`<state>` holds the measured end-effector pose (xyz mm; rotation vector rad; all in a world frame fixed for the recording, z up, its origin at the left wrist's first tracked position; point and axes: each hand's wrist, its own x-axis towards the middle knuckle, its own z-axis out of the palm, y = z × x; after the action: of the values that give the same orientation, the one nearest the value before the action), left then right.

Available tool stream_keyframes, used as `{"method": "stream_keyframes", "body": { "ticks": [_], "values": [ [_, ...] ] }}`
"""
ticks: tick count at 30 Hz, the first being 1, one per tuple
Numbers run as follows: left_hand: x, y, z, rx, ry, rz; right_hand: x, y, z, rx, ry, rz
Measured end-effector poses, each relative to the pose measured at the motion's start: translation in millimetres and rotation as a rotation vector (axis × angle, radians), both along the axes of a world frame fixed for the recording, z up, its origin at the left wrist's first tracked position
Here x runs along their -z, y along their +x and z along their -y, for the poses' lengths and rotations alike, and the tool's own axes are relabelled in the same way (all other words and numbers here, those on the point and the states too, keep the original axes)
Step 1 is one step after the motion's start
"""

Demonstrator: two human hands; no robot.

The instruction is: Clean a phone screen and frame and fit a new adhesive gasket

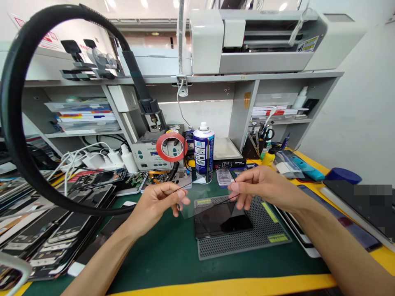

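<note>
Between my two hands a thin clear screen protector [197, 204] with a dark edge is held up, tilted over the work surface. My left hand [165, 198] pinches its left end between thumb and fingers. At the other end my right hand [251, 187] pinches it the same way. Below and slightly to the right lies a black phone [224, 222], its glossy face up, on a grey honeycomb mat [265, 236] with yellow-green labels. The sheet partly overlaps the phone's upper edge in the view; a gap seems to separate them.
Stacks of phone screens [70, 226] crowd the left. A thick black hose [12, 102] loops over that side. Behind stand a spray can [203, 152], a red tape roll [171, 146] and a grey control unit [148, 156]. More flat panels [336, 213] lie at right.
</note>
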<state>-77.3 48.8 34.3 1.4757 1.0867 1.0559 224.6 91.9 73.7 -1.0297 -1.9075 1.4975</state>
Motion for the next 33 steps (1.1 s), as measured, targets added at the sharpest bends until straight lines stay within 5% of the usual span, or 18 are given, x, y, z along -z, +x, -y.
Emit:
{"method": "stream_keyframes", "body": {
  "ticks": [7, 12, 22, 27, 33],
  "values": [
    [3.0, -3.9, -2.5, 0.007, -0.002, -0.012, -7.9, 5.8, 0.6, -0.045, -0.031, 0.013],
    [-6.2, -17.7, -3.6, -0.060, -0.018, -0.036, -6.9, 19.8, -10.4, 0.085, -0.041, -0.088],
    [-9.1, -60.4, 40.7, -0.212, -0.160, -0.211, -5.6, 21.7, -11.5, 0.250, -0.060, -0.144],
    [0.0, -76.1, 57.9, -0.332, -0.203, -0.233, -5.5, 19.4, -8.7, 0.172, -0.026, -0.086],
    [1.9, -53.0, 51.1, -0.298, -0.235, -0.287, -0.5, 11.5, -8.7, 0.078, 0.007, 0.027]
  ]
}}
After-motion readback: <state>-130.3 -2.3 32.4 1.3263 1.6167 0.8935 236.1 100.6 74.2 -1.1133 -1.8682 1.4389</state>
